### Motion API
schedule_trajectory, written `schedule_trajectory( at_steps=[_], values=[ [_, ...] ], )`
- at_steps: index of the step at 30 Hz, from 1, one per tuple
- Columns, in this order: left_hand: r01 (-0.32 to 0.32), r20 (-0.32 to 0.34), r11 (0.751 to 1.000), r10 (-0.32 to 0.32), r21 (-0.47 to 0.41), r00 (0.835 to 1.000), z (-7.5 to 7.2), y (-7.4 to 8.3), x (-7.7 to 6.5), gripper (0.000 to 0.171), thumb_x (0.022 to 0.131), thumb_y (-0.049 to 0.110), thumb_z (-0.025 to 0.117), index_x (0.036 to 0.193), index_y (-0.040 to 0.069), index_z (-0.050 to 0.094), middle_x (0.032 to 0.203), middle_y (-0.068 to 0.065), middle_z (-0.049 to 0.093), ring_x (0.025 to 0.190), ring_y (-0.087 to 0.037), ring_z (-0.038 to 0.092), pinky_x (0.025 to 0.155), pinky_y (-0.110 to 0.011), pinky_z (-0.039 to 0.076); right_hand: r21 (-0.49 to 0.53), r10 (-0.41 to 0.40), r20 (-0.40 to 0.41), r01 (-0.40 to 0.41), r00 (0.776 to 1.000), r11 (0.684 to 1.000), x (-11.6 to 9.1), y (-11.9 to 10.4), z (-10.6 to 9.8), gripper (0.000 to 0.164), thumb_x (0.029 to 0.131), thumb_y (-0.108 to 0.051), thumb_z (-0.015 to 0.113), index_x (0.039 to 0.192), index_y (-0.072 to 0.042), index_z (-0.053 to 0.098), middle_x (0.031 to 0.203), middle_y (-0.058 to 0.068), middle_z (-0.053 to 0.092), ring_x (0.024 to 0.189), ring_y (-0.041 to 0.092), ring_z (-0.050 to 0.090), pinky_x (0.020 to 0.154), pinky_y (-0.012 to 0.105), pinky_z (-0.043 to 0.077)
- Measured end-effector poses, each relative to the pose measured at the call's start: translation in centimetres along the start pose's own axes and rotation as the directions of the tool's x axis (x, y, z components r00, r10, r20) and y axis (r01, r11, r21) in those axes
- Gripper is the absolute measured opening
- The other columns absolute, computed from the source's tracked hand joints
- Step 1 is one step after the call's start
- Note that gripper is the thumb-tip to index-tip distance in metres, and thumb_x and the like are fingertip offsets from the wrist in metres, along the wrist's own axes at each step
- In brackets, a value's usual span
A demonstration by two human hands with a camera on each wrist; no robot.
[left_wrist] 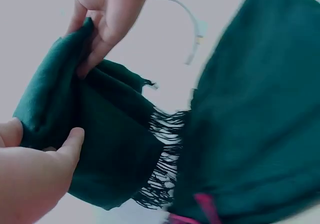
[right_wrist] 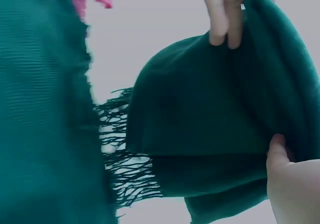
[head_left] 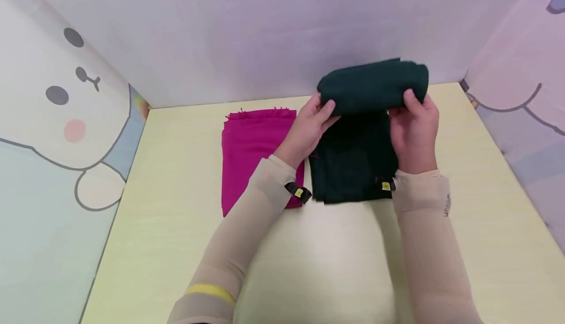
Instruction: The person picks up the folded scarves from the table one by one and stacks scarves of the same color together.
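Both hands hold up a dark green fringed scarf (head_left: 375, 86) in a thick folded bundle near the back wall. My left hand (head_left: 309, 125) pinches its left end, thumb on the near face. At the right end, my right hand (head_left: 415, 128) grips it the same way. Folded dark green cloth (head_left: 353, 167) lies on the table below the bundle. In the right wrist view, dark fringe (right_wrist: 132, 176) hangs between the held scarf (right_wrist: 200, 109) and the green cloth (right_wrist: 45, 109). Left of the green cloth lies a folded magenta scarf (head_left: 247, 157), partly behind my left forearm.
A pale yellow table (head_left: 185, 182) carries the cloths. Close behind its back edge rises a white wall (head_left: 247, 35). Panels with cartoon figures flank it, one on the left (head_left: 48, 118) and one on the right (head_left: 525, 69).
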State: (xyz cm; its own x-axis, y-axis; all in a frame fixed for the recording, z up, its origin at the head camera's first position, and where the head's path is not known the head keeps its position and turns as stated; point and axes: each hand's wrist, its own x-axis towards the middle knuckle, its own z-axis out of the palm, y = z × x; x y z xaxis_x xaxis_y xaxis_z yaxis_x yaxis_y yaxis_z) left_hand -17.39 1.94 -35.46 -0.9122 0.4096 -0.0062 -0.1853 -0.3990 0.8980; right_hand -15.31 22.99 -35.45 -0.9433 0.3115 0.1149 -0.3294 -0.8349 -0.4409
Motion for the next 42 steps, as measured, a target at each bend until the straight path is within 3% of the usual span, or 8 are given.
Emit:
schedule_trajectory(
  at_steps=[5, 13, 16, 21, 29, 38, 42],
  values=[
    [0.032, -0.021, 0.999, -0.032, 0.018, 0.999, -0.6, -2.1, -0.9, 0.045, 0.104, 0.018, 0.049, 0.149, 0.016, 0.043, 0.140, 0.001, 0.052, 0.128, -0.015, 0.051, 0.109, -0.039, 0.043, -0.083, 0.071, -0.087, -0.078, 0.994, 0.993, -1.5, 0.0, -1.7, 0.040, 0.092, 0.006, 0.065, 0.131, 0.010, 0.058, 0.127, 0.020, 0.061, 0.099, 0.029, 0.067, 0.094, 0.036, 0.054],
    [0.037, -0.050, 0.999, -0.036, 0.013, 0.998, -0.1, -2.9, -3.2, 0.037, 0.104, 0.016, 0.050, 0.141, 0.010, 0.049, 0.136, -0.004, 0.054, 0.125, -0.019, 0.053, 0.105, -0.042, 0.047, -0.218, 0.113, -0.087, -0.130, 0.990, 0.967, -3.7, -1.2, -1.9, 0.033, 0.092, 0.003, 0.066, 0.124, 0.011, 0.062, 0.109, 0.018, 0.070, 0.089, 0.026, 0.071, 0.091, 0.036, 0.056],
    [0.070, -0.036, 0.997, -0.070, -0.015, 0.997, 0.3, -2.9, -4.0, 0.036, 0.104, 0.017, 0.051, 0.140, 0.009, 0.049, 0.136, -0.005, 0.054, 0.125, -0.021, 0.055, 0.103, -0.042, 0.048, -0.284, 0.135, -0.101, -0.158, 0.986, 0.946, -4.5, -2.1, -1.8, 0.032, 0.091, 0.001, 0.068, 0.122, 0.010, 0.064, 0.106, 0.017, 0.072, 0.087, 0.024, 0.072, 0.089, 0.035, 0.057],
    [0.156, -0.054, 0.987, -0.158, -0.036, 0.986, 0.9, -3.0, -5.4, 0.036, 0.103, 0.022, 0.055, 0.136, 0.008, 0.052, 0.130, -0.008, 0.061, 0.114, -0.034, 0.064, 0.097, -0.041, 0.053, -0.369, 0.187, -0.129, -0.222, 0.974, 0.902, -5.7, -3.4, -1.9, 0.033, 0.091, -0.004, 0.070, 0.121, 0.008, 0.066, 0.108, 0.014, 0.072, 0.089, 0.022, 0.073, 0.089, 0.033, 0.057],
    [0.256, -0.056, 0.962, -0.262, -0.090, 0.964, 1.6, -4.2, -6.8, 0.032, 0.101, 0.026, 0.060, 0.127, 0.009, 0.059, 0.123, -0.009, 0.067, 0.100, -0.031, 0.072, 0.088, -0.036, 0.057, -0.520, 0.265, -0.184, -0.322, 0.947, 0.791, -6.7, -5.1, -2.8, 0.035, 0.090, -0.016, 0.074, 0.119, 0.003, 0.067, 0.109, 0.011, 0.072, 0.084, 0.023, 0.073, 0.083, 0.033, 0.058],
    [0.349, -0.071, 0.936, -0.351, -0.041, 0.934, 1.5, -5.1, -7.8, 0.030, 0.100, 0.031, 0.061, 0.121, 0.010, 0.059, 0.121, -0.006, 0.066, 0.096, -0.028, 0.073, 0.082, -0.032, 0.058, -0.720, 0.347, -0.197, -0.375, 0.917, 0.584, -7.9, -6.3, -3.8, 0.037, 0.095, -0.029, 0.068, 0.122, -0.005, 0.060, 0.100, 0.005, 0.075, 0.079, 0.026, 0.075, 0.074, 0.034, 0.060],
    [0.369, -0.074, 0.929, -0.370, -0.032, 0.926, 1.5, -5.9, -8.3, 0.029, 0.100, 0.030, 0.061, 0.121, 0.010, 0.059, 0.120, -0.007, 0.067, 0.093, -0.026, 0.073, 0.083, -0.033, 0.058, -0.728, 0.346, -0.207, -0.381, 0.915, 0.570, -8.3, -6.6, -4.2, 0.030, 0.094, -0.026, 0.069, 0.116, -0.006, 0.064, 0.099, 0.003, 0.075, 0.078, 0.024, 0.075, 0.072, 0.034, 0.060]
  ],
)
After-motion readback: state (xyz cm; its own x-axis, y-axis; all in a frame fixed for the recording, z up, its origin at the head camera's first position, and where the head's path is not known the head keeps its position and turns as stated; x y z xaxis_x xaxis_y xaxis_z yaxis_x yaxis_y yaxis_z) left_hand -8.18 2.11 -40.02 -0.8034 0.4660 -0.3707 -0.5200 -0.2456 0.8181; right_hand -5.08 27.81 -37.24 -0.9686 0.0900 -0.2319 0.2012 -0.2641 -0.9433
